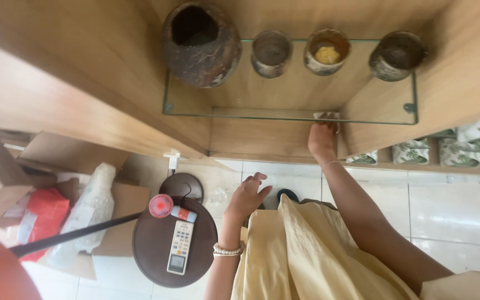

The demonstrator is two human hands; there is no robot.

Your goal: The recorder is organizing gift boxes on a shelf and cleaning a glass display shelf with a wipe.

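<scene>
at lower left i see an open brown cardboard box [119, 218] holding a red packet [43, 218] and what looks like a clear plastic-wrapped bundle [87, 208]; the white remote [180, 248] on the round surface [151, 244] has a small grey screen.

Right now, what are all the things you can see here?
Big pot: 1, dark brown, left on the glass shelf.
Small pots: 3, brown-grey, in a row on the shelf; one holds something yellow.
Cloth: 1, pale, at the shelf's front edge.
Round table: 1, dark brown, on the floor.
Remote control: 1, white, on the table.
Handheld fan: 1, pink, on the table.
Cardboard box: 1, brown, left.
Leaf-print rolls: several, white-green, right.
Left hand: open, empty.
Right hand: on the cloth.
</scene>
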